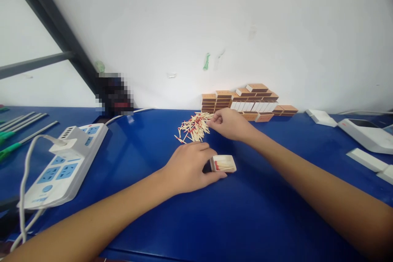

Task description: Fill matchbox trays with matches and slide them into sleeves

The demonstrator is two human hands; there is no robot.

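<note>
Holding the open matchbox [229, 159] between thumb and fingers of the left hand [190, 168], between the far and near edges of the blue table [196, 221]. Having the right hand [231, 123] at the loose match pile [196, 127] close to the far edge, with thumb and fingers curled in; cannot tell if pinching a match. Best to take just a few at once from the pile's fringe, without dragging others along. Turn red heads toward the left edge, like the matches [225, 167] inside the box. Squeeze lightly, and steer clear of the stacked matchboxes [245, 106] along the far edge.
</note>
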